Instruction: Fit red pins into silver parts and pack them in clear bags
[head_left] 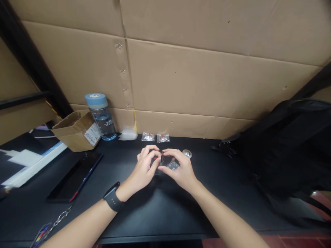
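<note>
Above the middle of the black table, my left hand (pixel 148 164) and my right hand (pixel 181 167) meet with curled fingers. Between their fingertips is a small round disc (pixel 162 159), dark and shiny, seen nearly edge-on. Both hands pinch it, one from each side. A tiny red spot shows by the left fingertips; I cannot make out what it belongs to. Beneath my right fingers lies a crumpled clear plastic bag (pixel 173 165), partly covered. Just beyond that hand, a round silvery metal piece (pixel 187 154) rests on the table.
Two small clear packets (pixel 148 137) (pixel 163 138) lie against the cardboard wall (pixel 193 86). Left of them are white plastic sleeves (pixel 128 134), a blue-lidded water bottle (pixel 104 120), an open cardboard box (pixel 74 134) and a phone (pixel 74 179). A black backpack (pixel 289 151) stands at right.
</note>
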{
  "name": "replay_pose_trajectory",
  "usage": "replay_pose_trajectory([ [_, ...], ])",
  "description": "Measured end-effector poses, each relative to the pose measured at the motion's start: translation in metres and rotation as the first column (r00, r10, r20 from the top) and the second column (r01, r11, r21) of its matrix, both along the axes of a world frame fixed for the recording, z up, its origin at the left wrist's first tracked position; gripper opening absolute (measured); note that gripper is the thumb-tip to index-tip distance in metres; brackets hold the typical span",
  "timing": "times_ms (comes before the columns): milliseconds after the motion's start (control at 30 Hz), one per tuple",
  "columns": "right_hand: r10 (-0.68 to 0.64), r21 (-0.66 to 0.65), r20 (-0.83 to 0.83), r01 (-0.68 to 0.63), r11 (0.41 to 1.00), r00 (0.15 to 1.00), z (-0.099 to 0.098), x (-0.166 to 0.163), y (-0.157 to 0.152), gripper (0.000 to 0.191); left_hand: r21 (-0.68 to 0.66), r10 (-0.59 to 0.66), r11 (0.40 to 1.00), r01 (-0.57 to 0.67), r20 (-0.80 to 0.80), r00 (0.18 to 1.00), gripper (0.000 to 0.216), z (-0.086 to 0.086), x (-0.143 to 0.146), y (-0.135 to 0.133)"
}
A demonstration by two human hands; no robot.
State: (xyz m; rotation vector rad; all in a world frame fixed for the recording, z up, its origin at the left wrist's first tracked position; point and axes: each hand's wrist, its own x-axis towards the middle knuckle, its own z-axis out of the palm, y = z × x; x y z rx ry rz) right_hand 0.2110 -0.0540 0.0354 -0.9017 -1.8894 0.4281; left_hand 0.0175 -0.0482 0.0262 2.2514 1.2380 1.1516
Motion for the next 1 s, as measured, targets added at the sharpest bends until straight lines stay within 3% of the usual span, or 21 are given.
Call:
replay_pose_trajectory([
  [200,-0.022,0.021,-0.006,0.022,1.0,1.0,0.0,0.0,-0.003,0.034,0.012,-0.006,1.0,0.006,-0.014,1.0,0.016,-0.003,0.001,-0.001],
  [367,-0.022,-0.074,-0.062,0.018,0.997,0.998,-0.002,0.0,-0.004,0.034,0.09,0.02,0.996,-0.019,-0.013,1.0,0.013,0.001,0.003,-0.005],
  [533,0.131,-0.282,-0.122,-0.161,0.946,0.984,0.0,0.009,-0.004,0.025,0.28,0.098,0.955,-0.093,-0.002,0.995,0.008,0.009,0.006,-0.015],
  [633,0.209,-0.286,-0.12,-0.236,0.929,0.97,0.006,0.012,-0.003,0.029,0.337,0.124,0.933,-0.125,0.023,0.992,0.006,0.012,0.005,-0.017],
  [733,0.206,-0.243,-0.057,-0.214,0.946,0.977,0.012,0.013,-0.003,0.017,0.325,0.117,0.938,-0.122,0.036,0.993,0.006,0.014,0.003,-0.018],
  [867,0.154,-0.159,0.078,-0.141,0.977,0.985,0.015,0.016,-0.003,0.01,0.192,0.089,0.977,-0.097,0.048,0.995,0.017,0.016,0.0,-0.017],
  [1000,0.103,-0.073,0.191,-0.091,0.993,0.976,0.015,0.018,-0.003,0.006,0.117,0.03,0.993,-0.019,-0.094,0.995,0.016,0.012,0.001,-0.013],
])
